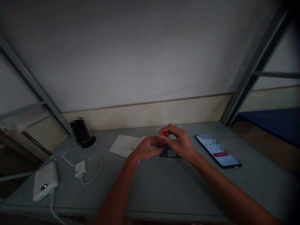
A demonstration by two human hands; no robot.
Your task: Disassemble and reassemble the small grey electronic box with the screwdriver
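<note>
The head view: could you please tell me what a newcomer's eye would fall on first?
Probably the small bright red piece at the fingertips of the right hand, mid-picture, with the left hand close beside. Next, the lit phone on the right, then the white device at the left front of the grey desk.

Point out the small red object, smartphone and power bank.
Small red object [164, 133]: head view, its exposed part.
Smartphone [219, 153]: head view, lit screen.
Power bank [46, 177]: head view, broad white face.
</note>
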